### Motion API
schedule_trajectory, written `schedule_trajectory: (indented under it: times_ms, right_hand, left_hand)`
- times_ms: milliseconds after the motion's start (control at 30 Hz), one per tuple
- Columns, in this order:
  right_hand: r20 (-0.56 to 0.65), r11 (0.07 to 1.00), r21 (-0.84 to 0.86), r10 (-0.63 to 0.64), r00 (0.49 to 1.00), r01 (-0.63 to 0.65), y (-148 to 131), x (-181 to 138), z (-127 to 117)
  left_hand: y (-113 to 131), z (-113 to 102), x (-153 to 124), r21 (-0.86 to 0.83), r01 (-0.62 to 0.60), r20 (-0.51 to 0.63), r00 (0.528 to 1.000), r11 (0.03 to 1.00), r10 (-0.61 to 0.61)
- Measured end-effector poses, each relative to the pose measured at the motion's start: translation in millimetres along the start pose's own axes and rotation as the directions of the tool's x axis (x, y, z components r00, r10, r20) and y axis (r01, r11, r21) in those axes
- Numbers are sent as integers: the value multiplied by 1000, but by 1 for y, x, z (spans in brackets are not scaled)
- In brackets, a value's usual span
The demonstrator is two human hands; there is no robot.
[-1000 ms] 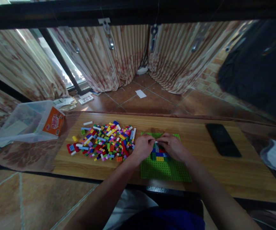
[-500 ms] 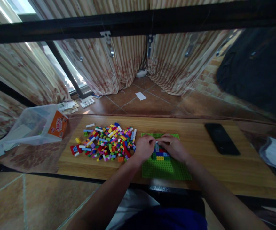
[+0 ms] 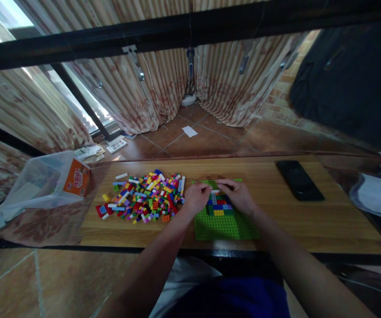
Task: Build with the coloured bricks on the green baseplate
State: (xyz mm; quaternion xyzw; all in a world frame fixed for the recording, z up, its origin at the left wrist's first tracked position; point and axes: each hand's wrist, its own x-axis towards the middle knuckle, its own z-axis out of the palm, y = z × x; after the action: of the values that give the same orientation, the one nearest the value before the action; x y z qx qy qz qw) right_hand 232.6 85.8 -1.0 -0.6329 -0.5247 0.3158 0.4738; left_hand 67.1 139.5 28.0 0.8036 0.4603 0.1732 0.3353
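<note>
My left hand (image 3: 197, 197) is over the left part of a green baseplate (image 3: 226, 229), its thumb and fingers pinched together; anything between the tips is too small to make out. Opposite it, my right hand (image 3: 239, 194) hovers over the upper right of the plate, thumb and index finger slightly apart, with nothing visible between them. Between and below the hands, a flat patch of building bricks (image 3: 219, 206) in blue, red, yellow, light blue and white is fixed on the plate. The right fingers partly cover its upper edge.
Left of the plate lies a spread pile of loose bricks (image 3: 150, 194) on the wooden tabletop (image 3: 127, 234). A clear plastic bin (image 3: 41, 181) with an orange label stands further left. To the right lies a black phone (image 3: 300, 180). A dark bar crosses above the far side.
My fingertips, together over a small white brick before, have drawn apart, and the white brick shows at the top of the patch. The whole view has shifted slightly.
</note>
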Motion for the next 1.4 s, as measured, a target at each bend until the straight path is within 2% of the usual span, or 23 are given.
schedule_trajectory:
  times_ms: [233,333,467,600,667,733,833,900,1167,1400]
  right_hand:
    - [17,1000,-15,8,1000,-7,2,-3,3]
    - [25,999,-31,18,1000,-17,3,-4,3]
    - [21,997,-75,-32,999,33,3,-6,2]
    - [-28,992,-101,-81,996,78,6,-10,1]
    - [-44,991,-107,-89,995,84,7,-11,2]
    - [-48,989,-114,-95,994,89,8,-12,2]
    - [-50,987,-124,-108,993,101,8,-13,4]
    - [-54,985,-134,-121,991,113,7,-13,4]
    - [-55,980,-144,-143,988,134,5,-13,6]
    - [-82,988,-104,-125,989,116,5,-13,7]
  left_hand:
    - [-1,5,-1,-1,-4,0,1000,1000,4]
    - [2,6,-3,59,7,-12,1000,998,-6]
    - [5,7,-7,85,-21,-22,999,996,23]
    - [-2,-4,-8,45,-68,-138,988,997,74]
    - [-7,-19,-8,121,-31,-224,973,992,57]
    - [-13,-35,-7,286,45,-270,962,957,35]
    - [-18,-51,-4,514,136,-247,969,847,-6]
    - [-20,-53,-1,590,158,-221,975,792,-30]
    - [-24,-48,10,617,239,-211,968,750,-135]
    - [-26,-51,11,646,248,-218,966,722,-137]
